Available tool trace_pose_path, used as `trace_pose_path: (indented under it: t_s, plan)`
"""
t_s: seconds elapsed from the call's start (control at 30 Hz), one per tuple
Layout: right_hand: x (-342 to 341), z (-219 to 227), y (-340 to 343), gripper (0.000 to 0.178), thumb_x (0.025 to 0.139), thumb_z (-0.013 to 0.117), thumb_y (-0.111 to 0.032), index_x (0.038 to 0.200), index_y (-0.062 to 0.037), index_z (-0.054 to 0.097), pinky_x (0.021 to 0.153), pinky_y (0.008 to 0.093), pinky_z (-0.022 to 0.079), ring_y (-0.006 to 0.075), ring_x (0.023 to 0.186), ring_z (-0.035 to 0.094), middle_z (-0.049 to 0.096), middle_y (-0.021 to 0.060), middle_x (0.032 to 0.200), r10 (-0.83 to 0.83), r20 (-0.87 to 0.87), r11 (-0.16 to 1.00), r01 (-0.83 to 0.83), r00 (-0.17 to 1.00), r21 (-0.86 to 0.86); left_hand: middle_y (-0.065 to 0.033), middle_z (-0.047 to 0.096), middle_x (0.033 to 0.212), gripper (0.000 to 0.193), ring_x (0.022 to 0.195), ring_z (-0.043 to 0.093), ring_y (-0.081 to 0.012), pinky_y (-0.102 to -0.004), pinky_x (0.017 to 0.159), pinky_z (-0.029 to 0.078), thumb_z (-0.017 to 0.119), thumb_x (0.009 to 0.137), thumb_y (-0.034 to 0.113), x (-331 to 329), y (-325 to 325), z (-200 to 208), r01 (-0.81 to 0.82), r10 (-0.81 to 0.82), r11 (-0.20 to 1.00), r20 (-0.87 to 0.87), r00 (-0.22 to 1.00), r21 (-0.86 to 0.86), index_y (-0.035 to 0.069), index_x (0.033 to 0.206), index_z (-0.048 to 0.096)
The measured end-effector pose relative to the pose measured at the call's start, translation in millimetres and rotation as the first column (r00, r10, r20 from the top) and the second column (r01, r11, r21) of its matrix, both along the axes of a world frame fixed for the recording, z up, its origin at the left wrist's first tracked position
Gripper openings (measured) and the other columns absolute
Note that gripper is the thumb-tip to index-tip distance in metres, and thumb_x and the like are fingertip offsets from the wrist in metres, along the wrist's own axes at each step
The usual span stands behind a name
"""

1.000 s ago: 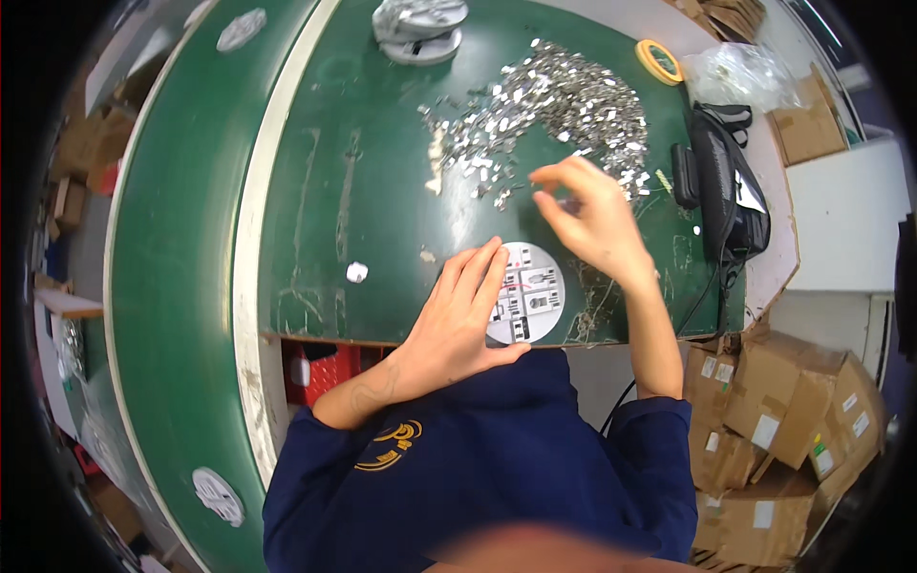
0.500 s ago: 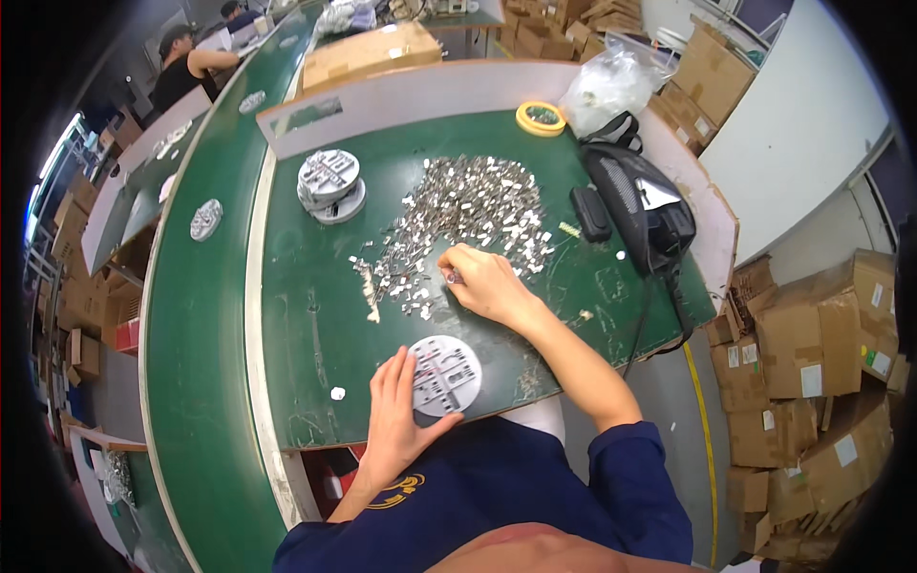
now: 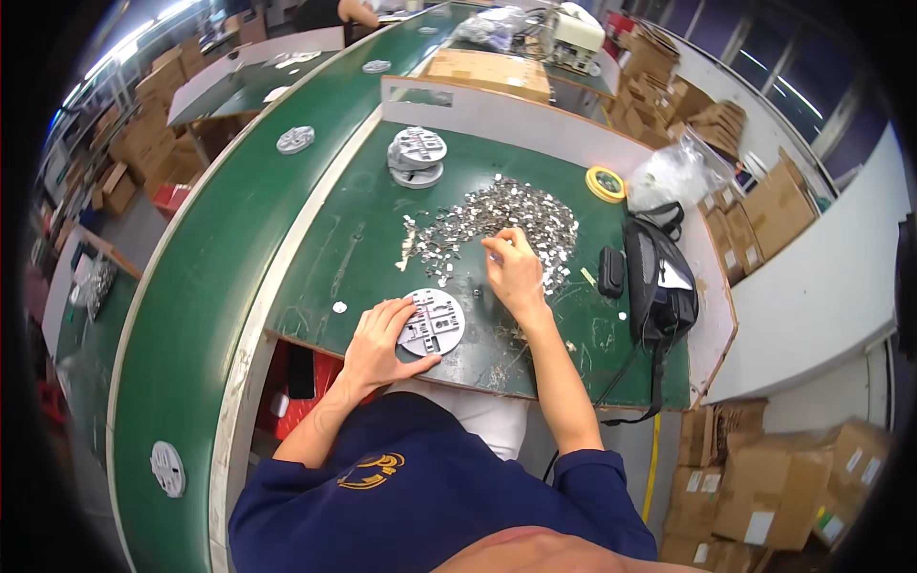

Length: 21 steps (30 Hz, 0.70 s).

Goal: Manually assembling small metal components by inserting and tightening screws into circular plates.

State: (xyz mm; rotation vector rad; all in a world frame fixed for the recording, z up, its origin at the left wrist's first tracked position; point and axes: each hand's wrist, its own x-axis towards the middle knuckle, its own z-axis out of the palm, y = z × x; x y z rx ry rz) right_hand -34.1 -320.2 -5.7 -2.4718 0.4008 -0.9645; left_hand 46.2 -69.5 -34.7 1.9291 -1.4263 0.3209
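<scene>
My left hand rests at the left side of a round grey plate with dark slots and small parts on it. Its fingers lie along the plate's edge and the thumb presses at the near rim, gripping it against the green table. My right hand is over the near edge of a loose heap of small metal and white pieces. Its fingers are pinched round a short, thin, pen-like tool, whose tip I cannot make out. Two or more similar grey plates stand stacked beyond the heap to the left.
A green conveyor belt runs along the left, carrying several round plates. Rolls of yellow tape, a clear plastic bag, a black case and a black backpack lie right. A low partition borders the table.
The view has swung, so the table appears shifted and another belt plate shows at lower left. My right hand stays by the heap's near edge; my left hand stays on the plate.
</scene>
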Motion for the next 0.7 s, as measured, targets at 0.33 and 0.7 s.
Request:
trace_pose_path:
  t_s: [0.33, 0.7]
  plan:
    - [-2, 0, 10, 0.013, 0.084, 0.068, -0.004, 0.096, -0.0043, 0.072, 0.066, 0.0352, 0.055, 0.0279, 0.075, 0.069, 0.068, 0.0105, 0.097, 0.008, 0.056, 0.998, -0.012, 0.998, 0.068, -0.0151, 0.062, 0.127, 0.074, 0.117, 0.058, -0.0334, -0.0419, 0.100, 0.046, 0.088, 0.065, 0.041, -1, 1, 1, 0.011, -0.011, 1.000, -0.030, 0.999, 0.004, -0.001, 0.119, 0.061]
    - [5, -11, -1, 0.014, 0.082, 0.071, -0.001, 0.096, -0.0030, 0.072, 0.062, 0.0320, 0.055, 0.0247, 0.072, 0.068, 0.069, 0.0100, 0.096, -0.044, 0.035, 0.997, 0.042, 0.998, 0.063, -0.0147, 0.062, 0.125, 0.075, 0.117, 0.058, -0.0324, -0.0436, 0.097, 0.045, 0.086, 0.066, 0.046, 7, -3, 0, 0.029, -0.028, 0.999, -0.035, 0.999, 0.036, -0.002, 0.119, 0.061]
